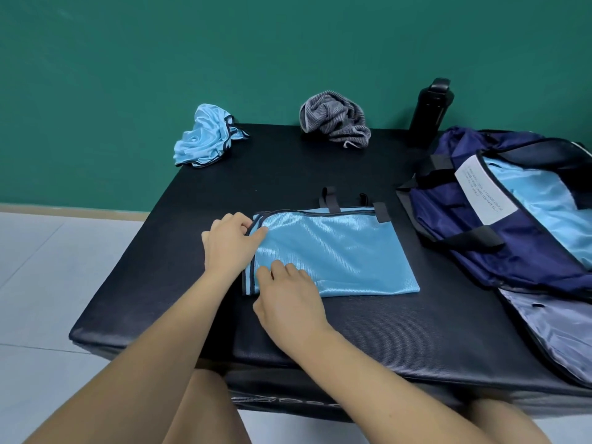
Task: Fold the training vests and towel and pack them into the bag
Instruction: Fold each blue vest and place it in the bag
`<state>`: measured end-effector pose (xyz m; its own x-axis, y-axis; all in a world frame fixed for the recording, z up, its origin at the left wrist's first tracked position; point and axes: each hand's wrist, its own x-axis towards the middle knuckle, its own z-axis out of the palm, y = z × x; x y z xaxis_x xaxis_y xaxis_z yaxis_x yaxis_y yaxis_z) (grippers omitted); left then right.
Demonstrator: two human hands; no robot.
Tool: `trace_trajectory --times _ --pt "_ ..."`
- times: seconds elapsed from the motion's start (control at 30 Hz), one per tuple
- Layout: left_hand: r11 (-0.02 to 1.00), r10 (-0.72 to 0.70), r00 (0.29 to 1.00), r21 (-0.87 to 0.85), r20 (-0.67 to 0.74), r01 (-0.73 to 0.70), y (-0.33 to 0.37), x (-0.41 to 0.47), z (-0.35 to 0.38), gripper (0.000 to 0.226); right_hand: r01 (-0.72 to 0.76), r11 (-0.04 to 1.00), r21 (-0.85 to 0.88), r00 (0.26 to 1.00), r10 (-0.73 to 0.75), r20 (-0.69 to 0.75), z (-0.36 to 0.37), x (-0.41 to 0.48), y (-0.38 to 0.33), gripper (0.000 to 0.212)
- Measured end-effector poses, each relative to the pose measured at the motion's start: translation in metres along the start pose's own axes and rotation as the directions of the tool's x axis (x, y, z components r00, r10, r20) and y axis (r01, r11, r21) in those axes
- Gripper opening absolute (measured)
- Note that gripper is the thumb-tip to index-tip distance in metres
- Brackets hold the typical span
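On the black table, an open navy bag with a blue vest inside lies at the right edge. Mid-table lies a folded blue vest; the left hand pinches its far-left corner, the right hand presses flat on its near-left corner. A crumpled vest and grey towel sit along the far edge.
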<state>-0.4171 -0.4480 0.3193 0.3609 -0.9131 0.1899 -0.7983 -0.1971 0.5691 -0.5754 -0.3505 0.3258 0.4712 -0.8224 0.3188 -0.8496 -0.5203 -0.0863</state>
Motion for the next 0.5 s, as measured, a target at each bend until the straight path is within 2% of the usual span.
trace_trajectory --times 0.13,0.2,0.3,0.4,0.5 --pt "0.999 0.032 0.999 -0.043 -0.008 -0.033 0.0 -0.003 -0.002 0.022 -0.028 0.998 -0.057 0.992 0.034 0.123 0.0 0.003 -0.005 0.045" --pt "0.997 0.045 0.999 -0.057 -0.014 -0.046 -0.001 -0.004 -0.002 0.021 -0.038 0.997 -0.061 0.988 0.047 0.15 0.001 0.003 -0.007 0.049" --pt "0.999 0.025 1.0 0.029 0.0 -0.025 -0.001 -0.006 -0.004 0.031 -0.043 0.999 -0.027 0.988 0.046 0.15 0.001 0.0 -0.008 0.052" --pt "0.989 -0.042 0.996 0.148 0.081 0.03 0.003 -0.003 -0.009 0.042 -0.044 0.999 -0.012 0.991 0.045 0.126 0.001 -0.002 -0.007 0.051" --pt "0.988 -0.084 0.979 0.144 0.185 0.058 0.005 0.003 -0.014 0.038 -0.046 0.999 -0.004 0.993 0.047 0.108 0.0 -0.003 -0.007 0.05"
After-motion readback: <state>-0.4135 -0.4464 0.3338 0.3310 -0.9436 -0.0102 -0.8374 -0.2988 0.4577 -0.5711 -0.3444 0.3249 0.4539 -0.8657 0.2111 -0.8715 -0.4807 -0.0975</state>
